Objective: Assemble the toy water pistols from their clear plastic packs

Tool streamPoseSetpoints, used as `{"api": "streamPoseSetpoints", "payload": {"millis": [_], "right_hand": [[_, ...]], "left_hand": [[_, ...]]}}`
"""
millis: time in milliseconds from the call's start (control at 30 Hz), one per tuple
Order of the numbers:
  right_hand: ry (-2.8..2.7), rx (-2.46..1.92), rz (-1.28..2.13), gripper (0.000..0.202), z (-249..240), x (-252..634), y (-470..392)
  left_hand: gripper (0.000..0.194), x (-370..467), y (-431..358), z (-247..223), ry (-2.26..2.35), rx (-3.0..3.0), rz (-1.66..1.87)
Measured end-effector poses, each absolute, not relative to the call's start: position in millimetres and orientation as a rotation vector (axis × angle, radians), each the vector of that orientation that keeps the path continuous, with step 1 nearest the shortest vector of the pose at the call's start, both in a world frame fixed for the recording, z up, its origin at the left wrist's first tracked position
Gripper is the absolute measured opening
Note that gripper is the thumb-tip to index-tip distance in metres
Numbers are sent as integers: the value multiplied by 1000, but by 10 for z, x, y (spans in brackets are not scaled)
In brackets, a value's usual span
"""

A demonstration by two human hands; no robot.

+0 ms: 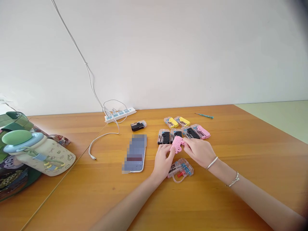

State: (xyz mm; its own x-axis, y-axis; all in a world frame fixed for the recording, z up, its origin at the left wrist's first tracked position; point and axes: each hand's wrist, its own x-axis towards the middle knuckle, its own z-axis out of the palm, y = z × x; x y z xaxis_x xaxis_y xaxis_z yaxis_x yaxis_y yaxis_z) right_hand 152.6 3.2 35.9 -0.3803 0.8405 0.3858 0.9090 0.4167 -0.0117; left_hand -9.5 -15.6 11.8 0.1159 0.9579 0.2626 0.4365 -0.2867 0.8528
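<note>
Left hand (pixel 160 161) grips pink piece (pixel 177 143) at its left side, right hand (pixel 199 150) pinches its right edge; both touching, pink piece's long axis unclear.

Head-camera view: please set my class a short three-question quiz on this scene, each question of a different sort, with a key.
1. Multiple choice. What colour is the small piece that the left hand and right hand hold?
A) black
B) pink
C) yellow

2. True or false? The phone lies to the left of the left hand.

3. Short answer. What lies on the table just nearer the viewer than the small piece?

Key
1. B
2. True
3. A clear toy water gun with a red part
</note>
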Motion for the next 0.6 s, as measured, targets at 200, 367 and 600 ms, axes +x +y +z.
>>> {"api": "streamPoseSetpoints", "payload": {"millis": [200,367,600], "right_hand": [[-2288,-1381,-222,29,117,1694,70],[-2265,-1248,-11,14,144,1696,39],[-2118,-1046,234,18,187,1622,-37]], "left_hand": [[29,-105,-170,138,1333,1889,1101],[26,-73,-192,141,1266,1976,1055],[19,-64,-179,117,1222,1880,1065]]}}
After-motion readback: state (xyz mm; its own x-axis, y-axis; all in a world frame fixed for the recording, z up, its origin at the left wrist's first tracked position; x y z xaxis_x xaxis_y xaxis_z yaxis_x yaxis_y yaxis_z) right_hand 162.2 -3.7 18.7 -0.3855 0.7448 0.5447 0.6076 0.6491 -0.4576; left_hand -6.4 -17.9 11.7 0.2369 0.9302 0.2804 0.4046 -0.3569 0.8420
